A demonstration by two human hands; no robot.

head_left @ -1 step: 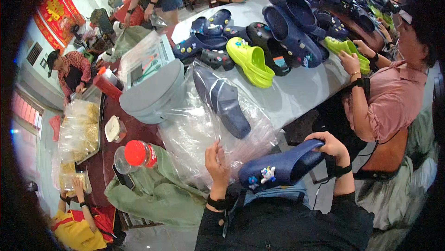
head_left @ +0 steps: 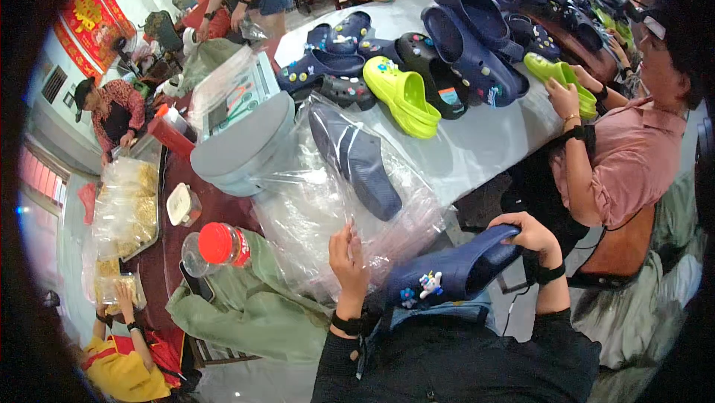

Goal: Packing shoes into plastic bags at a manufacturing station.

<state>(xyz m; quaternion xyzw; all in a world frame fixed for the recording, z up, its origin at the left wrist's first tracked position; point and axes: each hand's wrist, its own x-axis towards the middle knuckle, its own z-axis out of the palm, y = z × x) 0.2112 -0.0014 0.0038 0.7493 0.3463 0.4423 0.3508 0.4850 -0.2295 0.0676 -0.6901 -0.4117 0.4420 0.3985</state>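
Observation:
In my right hand [head_left: 526, 236] is a navy clog [head_left: 456, 267], gripped by its heel end. It lies low in front of me with its toe to the left, and blue and white charms sit on that toe. My left hand [head_left: 348, 260] is raised beside the toe, thumb and fingers pinched on the edge of a clear plastic bag [head_left: 298, 232]. Another navy clog [head_left: 356, 157] rests sole up inside or under the clear plastic; the layers make it hard to tell which.
Lime clogs [head_left: 402, 97] and navy clogs [head_left: 477, 53] crowd the white tabletop [head_left: 477, 157]. At left stand a grey bin-like container [head_left: 246, 146], a red-lidded jar [head_left: 217, 243] and a green cloth [head_left: 253, 306]. At right, a co-worker in pink [head_left: 625, 157] holds a lime clog.

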